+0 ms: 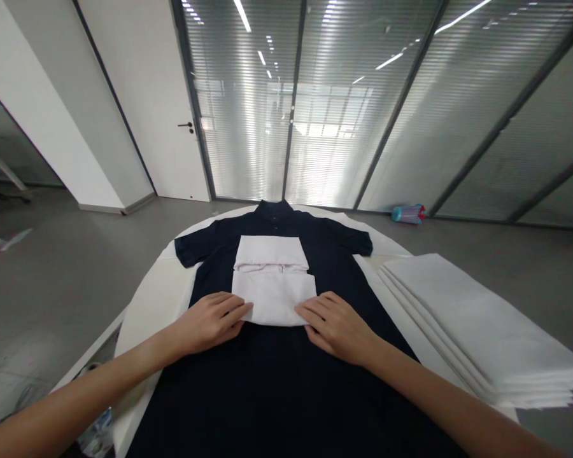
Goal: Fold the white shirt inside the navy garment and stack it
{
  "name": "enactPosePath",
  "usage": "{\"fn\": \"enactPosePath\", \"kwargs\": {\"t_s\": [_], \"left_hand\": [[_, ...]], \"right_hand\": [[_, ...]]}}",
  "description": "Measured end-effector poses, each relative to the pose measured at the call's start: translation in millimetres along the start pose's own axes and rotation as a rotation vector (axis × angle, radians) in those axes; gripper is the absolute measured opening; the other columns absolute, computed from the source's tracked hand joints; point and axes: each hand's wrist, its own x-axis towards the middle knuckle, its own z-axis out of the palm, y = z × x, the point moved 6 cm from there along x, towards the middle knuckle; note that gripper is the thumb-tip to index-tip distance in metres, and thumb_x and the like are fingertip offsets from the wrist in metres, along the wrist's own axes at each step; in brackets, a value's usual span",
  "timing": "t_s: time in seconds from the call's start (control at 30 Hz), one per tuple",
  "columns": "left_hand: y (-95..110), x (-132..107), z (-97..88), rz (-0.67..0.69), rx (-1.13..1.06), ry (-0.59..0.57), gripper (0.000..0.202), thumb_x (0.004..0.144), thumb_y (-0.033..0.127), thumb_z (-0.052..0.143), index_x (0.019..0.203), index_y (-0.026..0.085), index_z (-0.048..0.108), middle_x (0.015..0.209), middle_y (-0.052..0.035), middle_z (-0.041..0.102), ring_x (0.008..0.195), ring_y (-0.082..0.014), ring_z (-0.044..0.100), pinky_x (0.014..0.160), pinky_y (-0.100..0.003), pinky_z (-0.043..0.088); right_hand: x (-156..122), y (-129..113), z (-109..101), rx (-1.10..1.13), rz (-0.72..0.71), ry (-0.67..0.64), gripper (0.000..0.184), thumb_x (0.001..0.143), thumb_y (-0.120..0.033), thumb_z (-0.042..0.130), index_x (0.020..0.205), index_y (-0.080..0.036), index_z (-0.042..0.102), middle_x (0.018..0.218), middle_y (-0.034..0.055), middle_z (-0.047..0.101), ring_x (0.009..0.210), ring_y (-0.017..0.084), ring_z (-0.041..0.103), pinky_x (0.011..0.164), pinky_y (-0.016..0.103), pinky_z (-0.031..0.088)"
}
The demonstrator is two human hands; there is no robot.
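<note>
Bare forearms (76,401) reach in — left hand (209,323) and right hand (333,328) lie open and flat, gripping nothing, fingertips at the edges of a folded white cloth (273,298) on a navy short-sleeved shirt (267,381) on the tabletop (146,331); its sleeves (191,249) lie unfolded beyond the hands, a stack of white sheets (472,324) right of the right hand.

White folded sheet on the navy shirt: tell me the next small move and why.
I'd press the crease across the white folded sheet flat: it looks puckered, and the lower layer sits wider than the upper one. Your left hand and right hand rest at its lower edge, on the navy shirt, well placed for it.
</note>
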Motion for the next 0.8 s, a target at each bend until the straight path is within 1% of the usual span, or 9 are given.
{"fn": "enactPosePath", "kwargs": {"t_s": [0.1,0.2,0.33,0.47,0.57,0.63,0.7,0.73,0.8], "left_hand": [[-10,5,-10.4,-0.06,-0.036,0.148,0.021,0.094,0.014,0.052,0.112,0.016,0.063,0.092,-0.0075,0.071,0.076,-0.0166,0.07,0.069,-0.027,0.057],[-25,16,-19.1,-0.153,-0.121,0.24,0.018,0.094,0.014,0.053,0.108,0.016,0.063,0.09,-0.0067,0.07,0.07,-0.0132,0.068,0.06,-0.022,0.053],[-44,28,-19.4,-0.21,-0.222,0.302,0.015,0.095,0.017,0.054,0.106,0.017,0.065,0.091,-0.0061,0.07,0.075,-0.0134,0.068,0.066,-0.022,0.053],[-60,26,-10.1,-0.264,-0.269,0.324,0.016,0.098,0.02,0.051,0.106,0.018,0.065,0.091,-0.0062,0.07,0.082,-0.0155,0.068,0.07,-0.025,0.053],[-59,18,-2.6,-0.113,-0.207,0.248,0.028,0.095,0.031,0.06,0.12,0.019,0.061,0.102,-0.0094,0.071,0.092,-0.0205,0.069,0.081,-0.032,0.055],[-55,11,4.5,-0.009,-0.172,0.127,0.057,0.087,0.042,0.069,0.136,0.019,0.051,0.119,-0.0142,0.067,0.107,-0.0267,0.065,0.092,-0.04,0.053],[-57,5,12.3,0.001,-0.178,-0.008,0.081,0.083,0.046,0.072,0.15,0.017,0.035,0.136,-0.0189,0.057,0.123,-0.0315,0.056,0.102,-0.046,0.047],[-59,4,15.7,-0.013,-0.185,-0.059,0.084,0.085,0.043,0.071,0.153,0.017,0.029,0.143,-0.0197,0.051,0.129,-0.0325,0.051,0.106,-0.047,0.044],[-63,2,21.7,-0.037,-0.183,-0.12,0.075,0.089,0.034,0.064,0.154,0.021,0.029,0.15,-0.0179,0.044,0.137,-0.0324,0.042,0.111,-0.049,0.039]], "right_hand": [[4,7,-4,0.009,-0.016,0.112,0.032,0.091,-0.02,0.055,0.123,-0.015,0.061,0.107,0.0117,0.071,0.096,0.024,0.065,0.084,0.041,0.049],[6,23,-5,0.05,-0.032,0.155,0.053,0.088,-0.028,0.063,0.137,-0.016,0.05,0.125,0.0157,0.065,0.116,0.03,0.059,0.094,0.048,0.046],[11,57,3,0.204,0.048,0.141,0.072,0.083,-0.023,0.066,0.149,-0.017,0.037,0.14,0.0185,0.055,0.129,0.029,0.052,0.103,0.048,0.043],[19,81,20,0.321,0.096,0.036,0.066,0.08,-0.02,0.067,0.143,-0.017,0.047,0.143,0.0169,0.054,0.132,0.03,0.051,0.106,0.049,0.04],[23,88,33,0.372,0.104,-0.037,0.052,0.08,-0.013,0.061,0.132,-0.018,0.06,0.134,0.014,0.063,0.126,0.029,0.057,0.104,0.048,0.043],[22,91,40,0.398,0.151,-0.051,0.046,0.082,-0.009,0.055,0.126,-0.02,0.065,0.129,0.0116,0.066,0.125,0.027,0.058,0.102,0.046,0.045],[21,92,43,0.415,0.191,-0.058,0.046,0.084,-0.006,0.051,0.125,-0.021,0.067,0.131,0.01,0.066,0.128,0.026,0.057,0.101,0.044,0.046],[21,92,43,0.421,0.203,-0.063,0.047,0.084,-0.006,0.05,0.125,-0.021,0.067,0.132,0.0096,0.065,0.129,0.026,0.056,0.102,0.043,0.046],[20,93,44,0.435,0.226,-0.068,0.049,0.082,-0.005,0.052,0.126,-0.022,0.067,0.134,0.0092,0.063,0.129,0.026,0.055,0.103,0.042,0.045]]}}
